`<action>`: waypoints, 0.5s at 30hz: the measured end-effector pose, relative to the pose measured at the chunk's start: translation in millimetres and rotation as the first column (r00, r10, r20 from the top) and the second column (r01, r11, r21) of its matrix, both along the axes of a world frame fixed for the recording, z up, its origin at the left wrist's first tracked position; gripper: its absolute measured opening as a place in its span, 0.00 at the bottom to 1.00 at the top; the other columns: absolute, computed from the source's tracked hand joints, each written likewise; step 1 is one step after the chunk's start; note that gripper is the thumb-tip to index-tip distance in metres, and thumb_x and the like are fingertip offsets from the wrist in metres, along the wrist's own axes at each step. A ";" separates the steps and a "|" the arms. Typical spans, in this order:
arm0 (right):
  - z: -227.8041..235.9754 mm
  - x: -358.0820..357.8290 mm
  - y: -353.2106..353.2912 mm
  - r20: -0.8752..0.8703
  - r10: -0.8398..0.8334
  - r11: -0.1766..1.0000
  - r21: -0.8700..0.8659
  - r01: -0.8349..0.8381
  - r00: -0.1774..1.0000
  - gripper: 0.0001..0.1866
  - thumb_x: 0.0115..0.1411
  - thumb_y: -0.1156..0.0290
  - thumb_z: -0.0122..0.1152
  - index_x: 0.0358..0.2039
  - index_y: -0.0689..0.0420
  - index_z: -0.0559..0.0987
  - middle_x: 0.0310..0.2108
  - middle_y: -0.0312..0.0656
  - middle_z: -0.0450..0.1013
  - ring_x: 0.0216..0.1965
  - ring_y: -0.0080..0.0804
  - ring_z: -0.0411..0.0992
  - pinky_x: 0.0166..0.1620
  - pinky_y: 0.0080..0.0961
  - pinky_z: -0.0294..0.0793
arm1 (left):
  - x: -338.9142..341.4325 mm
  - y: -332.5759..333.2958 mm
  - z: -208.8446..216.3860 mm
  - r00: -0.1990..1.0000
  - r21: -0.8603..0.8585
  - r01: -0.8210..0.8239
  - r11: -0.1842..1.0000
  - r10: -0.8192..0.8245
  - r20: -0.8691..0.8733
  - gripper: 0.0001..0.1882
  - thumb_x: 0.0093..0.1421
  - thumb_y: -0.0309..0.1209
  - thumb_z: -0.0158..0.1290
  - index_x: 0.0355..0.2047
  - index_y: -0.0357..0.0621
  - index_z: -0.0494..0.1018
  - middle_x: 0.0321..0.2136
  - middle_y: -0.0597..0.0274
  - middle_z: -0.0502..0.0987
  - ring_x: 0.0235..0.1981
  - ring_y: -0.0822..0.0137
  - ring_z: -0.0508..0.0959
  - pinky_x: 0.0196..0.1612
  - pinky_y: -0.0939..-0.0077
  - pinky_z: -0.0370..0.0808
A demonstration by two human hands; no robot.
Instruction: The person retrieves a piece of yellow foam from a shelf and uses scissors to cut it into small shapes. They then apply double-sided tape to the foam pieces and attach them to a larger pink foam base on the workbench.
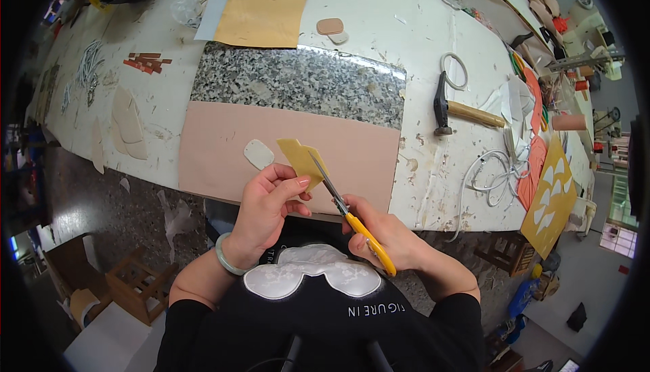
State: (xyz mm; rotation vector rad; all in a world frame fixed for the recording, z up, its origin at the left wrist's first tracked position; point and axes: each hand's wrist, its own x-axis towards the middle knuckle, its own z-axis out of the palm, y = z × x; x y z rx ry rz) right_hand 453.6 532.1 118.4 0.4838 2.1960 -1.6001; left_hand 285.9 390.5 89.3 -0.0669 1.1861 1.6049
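Between the fingers and thumb of my left hand (274, 199) is a small yellow sheet piece (298, 155), lifted above the table's near edge. My right hand (382, 233) grips a pair of scissors with yellow handles (371, 242). Their metal blades lie against the yellow piece's right side; how far apart they are I cannot tell. Below the hands a pink-beige sheet (291, 128) covers the near part of a speckled stone slab (291, 77). On this sheet, just left of the yellow piece, rests a small white rounded piece (258, 154).
A hammer (467, 111) with a wooden handle lies right of the slab, near a pale ring (454, 71) and a coiled white cord (491, 179). A tan sheet (264, 6) overlaps the slab's far edge. Brown strips (147, 62) and cream cut pieces (128, 125) lie at left.
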 end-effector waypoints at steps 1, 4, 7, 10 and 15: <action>0.0 1.1 -0.7 0.009 -0.001 1.000 0.004 0.001 1.000 0.33 0.60 0.52 0.51 0.56 0.62 0.55 0.32 0.55 0.70 0.32 0.55 0.72 0.37 0.39 0.70 | 0.2 0.5 -0.5 1.000 0.002 0.006 1.000 -0.006 -0.002 0.05 0.57 0.26 0.52 0.33 0.41 0.68 0.29 0.63 0.74 0.29 0.72 0.75 0.26 0.78 0.75; -6.9 7.4 -6.7 -0.065 -0.045 0.999 0.025 0.047 0.997 0.33 0.60 0.51 0.51 0.56 0.62 0.54 0.31 0.55 0.70 0.31 0.54 0.72 0.35 0.39 0.70 | 2.4 0.2 -3.1 1.000 0.013 0.031 0.999 -0.031 -0.001 0.05 0.57 0.26 0.52 0.32 0.41 0.67 0.28 0.63 0.74 0.29 0.72 0.75 0.27 0.78 0.76; -5.5 8.7 -10.0 -0.008 -0.062 0.998 0.011 0.062 0.998 0.33 0.60 0.51 0.50 0.55 0.62 0.56 0.28 0.53 0.71 0.30 0.53 0.72 0.35 0.39 0.70 | 3.1 -1.0 -5.5 0.999 0.027 0.046 0.999 -0.045 -0.008 0.05 0.57 0.26 0.52 0.32 0.40 0.67 0.28 0.63 0.73 0.28 0.73 0.74 0.27 0.77 0.77; -7.6 11.1 -13.5 -0.006 -0.106 0.993 -0.052 0.105 0.994 0.31 0.61 0.51 0.50 0.54 0.63 0.58 0.24 0.50 0.71 0.29 0.52 0.72 0.34 0.38 0.70 | 4.2 -1.7 -6.5 0.999 0.027 0.050 0.998 -0.050 -0.012 0.05 0.57 0.25 0.52 0.31 0.40 0.68 0.27 0.63 0.73 0.26 0.73 0.74 0.27 0.77 0.78; -10.4 12.0 -20.6 -0.073 -0.171 0.985 0.002 0.171 0.983 0.30 0.63 0.45 0.40 0.51 0.61 0.63 0.22 0.38 0.67 0.24 0.28 0.69 0.31 0.25 0.69 | 4.2 -2.8 -8.1 0.997 0.031 0.072 0.997 -0.072 0.004 0.04 0.57 0.25 0.52 0.31 0.40 0.68 0.25 0.63 0.73 0.24 0.74 0.75 0.27 0.77 0.78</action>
